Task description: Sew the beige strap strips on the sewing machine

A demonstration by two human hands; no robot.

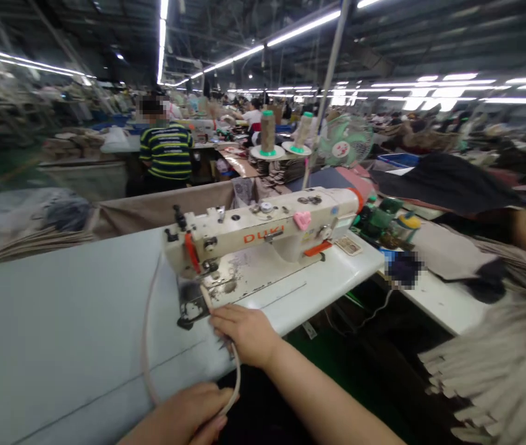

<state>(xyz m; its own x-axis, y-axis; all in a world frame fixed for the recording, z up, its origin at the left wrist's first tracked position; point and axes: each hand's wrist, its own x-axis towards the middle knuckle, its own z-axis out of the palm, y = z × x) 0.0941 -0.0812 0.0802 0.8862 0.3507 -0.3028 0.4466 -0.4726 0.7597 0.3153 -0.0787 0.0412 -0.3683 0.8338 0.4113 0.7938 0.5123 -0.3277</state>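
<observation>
Head view: I see 2 hands pinching the pale strip (238,372), left hand (186,411) bottom centre, right hand (246,334) just above; its end reaches the sewing machine (263,232) mid-frame. Slack between them could twist, skewing the strip.

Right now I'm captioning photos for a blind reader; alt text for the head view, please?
A right hand and left hand hold a pale strip at a white sewing machine on a pale table. Beyond is a person in a striped shirt.
</observation>
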